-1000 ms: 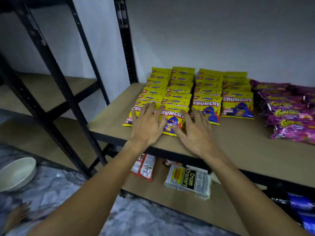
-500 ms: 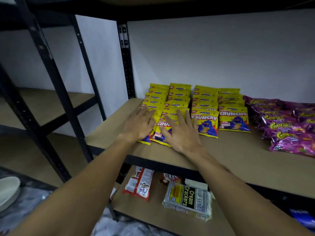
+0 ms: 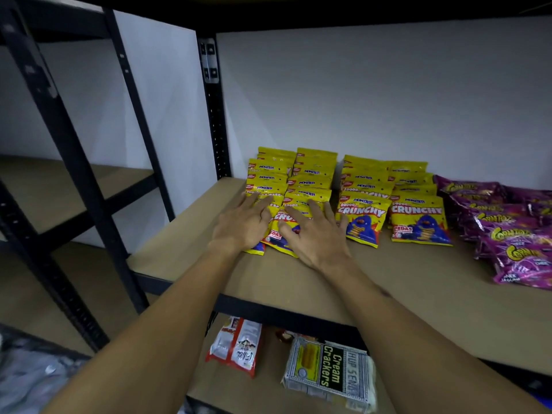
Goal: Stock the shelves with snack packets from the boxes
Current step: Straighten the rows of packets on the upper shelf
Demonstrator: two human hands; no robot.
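Front left yellow packet [image 3: 257, 249]: mostly covered by the left hand [image 3: 243, 227]; only a lower corner showing.
Second front packet [image 3: 282, 224]: partly under the right hand [image 3: 313, 237]; printing half hidden.
Rear yellow rows [image 3: 316, 162]: overlapped one on another, only top strips showing; count unclear.
Purple packets [image 3: 513, 234]: cut off by the right edge.
Red-and-white packet [image 3: 236, 348]: top hidden behind the shelf edge [image 3: 283, 312]; print too small to read.
Reddish item [image 3: 288, 334]: mostly hidden behind the cream crackers pack [image 3: 328, 375]; possibly another wrapper.
Floor [image 3: 30, 380]: blurred at lower left, pattern not readable.
Forearms: cut off by the bottom edge.
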